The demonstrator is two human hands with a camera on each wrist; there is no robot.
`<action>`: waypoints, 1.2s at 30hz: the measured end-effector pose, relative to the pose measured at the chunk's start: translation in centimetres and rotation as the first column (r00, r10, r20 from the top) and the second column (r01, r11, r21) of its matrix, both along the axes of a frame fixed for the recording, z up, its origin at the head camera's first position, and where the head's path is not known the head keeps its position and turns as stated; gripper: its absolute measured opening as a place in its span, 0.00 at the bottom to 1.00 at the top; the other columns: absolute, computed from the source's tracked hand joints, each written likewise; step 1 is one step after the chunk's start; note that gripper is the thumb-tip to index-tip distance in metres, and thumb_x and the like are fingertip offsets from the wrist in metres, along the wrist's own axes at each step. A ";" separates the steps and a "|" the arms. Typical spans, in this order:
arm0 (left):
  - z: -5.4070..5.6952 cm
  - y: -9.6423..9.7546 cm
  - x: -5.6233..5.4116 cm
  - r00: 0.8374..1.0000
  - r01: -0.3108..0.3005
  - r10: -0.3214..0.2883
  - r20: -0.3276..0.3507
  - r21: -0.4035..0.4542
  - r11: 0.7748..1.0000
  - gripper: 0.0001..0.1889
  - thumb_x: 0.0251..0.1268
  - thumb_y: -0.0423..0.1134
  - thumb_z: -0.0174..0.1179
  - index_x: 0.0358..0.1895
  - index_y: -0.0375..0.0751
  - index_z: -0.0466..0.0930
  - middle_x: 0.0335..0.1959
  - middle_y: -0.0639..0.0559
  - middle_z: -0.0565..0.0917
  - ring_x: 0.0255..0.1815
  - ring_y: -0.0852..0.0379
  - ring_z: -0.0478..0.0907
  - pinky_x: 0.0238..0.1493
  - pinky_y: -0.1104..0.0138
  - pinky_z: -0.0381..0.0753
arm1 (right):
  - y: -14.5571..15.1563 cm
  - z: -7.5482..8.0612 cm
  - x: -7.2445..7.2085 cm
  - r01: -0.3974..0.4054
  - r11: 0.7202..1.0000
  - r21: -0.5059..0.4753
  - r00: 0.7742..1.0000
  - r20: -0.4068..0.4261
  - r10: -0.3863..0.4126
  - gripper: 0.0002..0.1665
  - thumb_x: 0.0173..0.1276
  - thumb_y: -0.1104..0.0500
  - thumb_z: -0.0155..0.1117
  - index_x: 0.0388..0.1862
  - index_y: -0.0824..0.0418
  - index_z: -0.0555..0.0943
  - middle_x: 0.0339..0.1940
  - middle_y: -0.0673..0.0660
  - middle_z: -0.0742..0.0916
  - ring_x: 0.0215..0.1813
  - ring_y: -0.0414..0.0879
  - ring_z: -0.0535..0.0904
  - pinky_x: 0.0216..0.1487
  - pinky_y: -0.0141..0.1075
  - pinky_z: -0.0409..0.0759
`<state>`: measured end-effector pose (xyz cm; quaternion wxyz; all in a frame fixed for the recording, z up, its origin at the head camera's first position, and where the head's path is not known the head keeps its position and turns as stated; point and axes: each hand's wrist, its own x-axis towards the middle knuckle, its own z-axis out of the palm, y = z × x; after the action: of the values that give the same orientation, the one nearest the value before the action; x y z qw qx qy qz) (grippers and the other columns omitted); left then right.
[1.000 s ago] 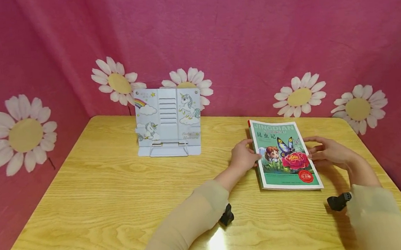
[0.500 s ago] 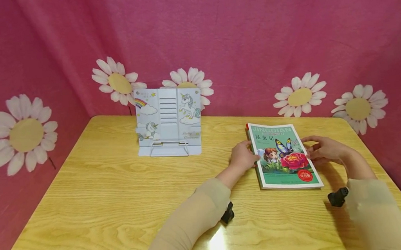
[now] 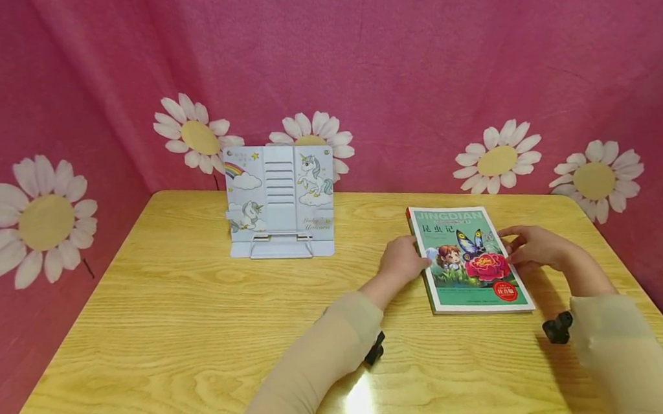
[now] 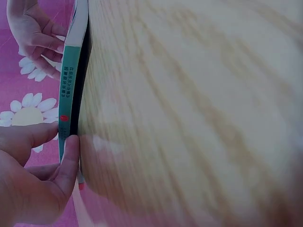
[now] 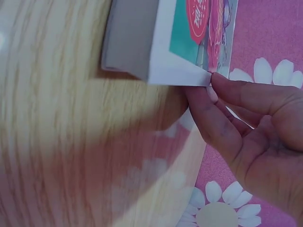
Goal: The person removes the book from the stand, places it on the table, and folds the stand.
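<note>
A paperback book (image 3: 473, 261) with a green cover, showing a butterfly, a child and a red flower, lies at the right of the table between both hands. My left hand (image 3: 402, 260) grips its spine side, thumb at the cover's edge. In the left wrist view, the left hand's fingers (image 4: 68, 156) press at the green spine (image 4: 68, 90), above a dark strip of shadow. My right hand (image 3: 542, 249) pinches the opposite edge. In the right wrist view, the right thumb (image 5: 241, 92) sits at the cover's edge, with the index finger (image 5: 208, 118) just under it.
A white metal book stand (image 3: 280, 201) with unicorn drawings stands upright at the back left, a wire holder (image 3: 280, 245) at its foot. The wooden table (image 3: 189, 335) is backed by a pink curtain (image 3: 391, 79) with large daisies.
The book's far end has come down and slightly toward me, and the book now lies flatter. Both hands have stayed at its sides and shifted only slightly.
</note>
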<state>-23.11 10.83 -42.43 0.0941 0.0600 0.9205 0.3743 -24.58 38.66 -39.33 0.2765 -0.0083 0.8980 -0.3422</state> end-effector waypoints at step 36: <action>4.4 -5.4 1.7 0.976 0.212 -0.217 0.038 0.098 0.972 0.36 0.58 0.46 0.65 0.69 0.40 0.62 0.54 0.48 0.80 0.49 0.53 0.79 0.49 0.67 0.78 | -3.0 5.4 2.2 0.022 0.997 -0.069 0.983 -0.182 -0.034 0.39 0.69 0.55 0.58 0.72 0.69 0.54 0.62 0.75 0.68 0.59 0.67 0.71 0.49 0.48 0.81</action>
<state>-21.40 5.39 -38.03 0.1533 0.1543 0.8876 0.4061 -22.37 35.65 -33.92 0.1877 -0.0364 0.9076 -0.3737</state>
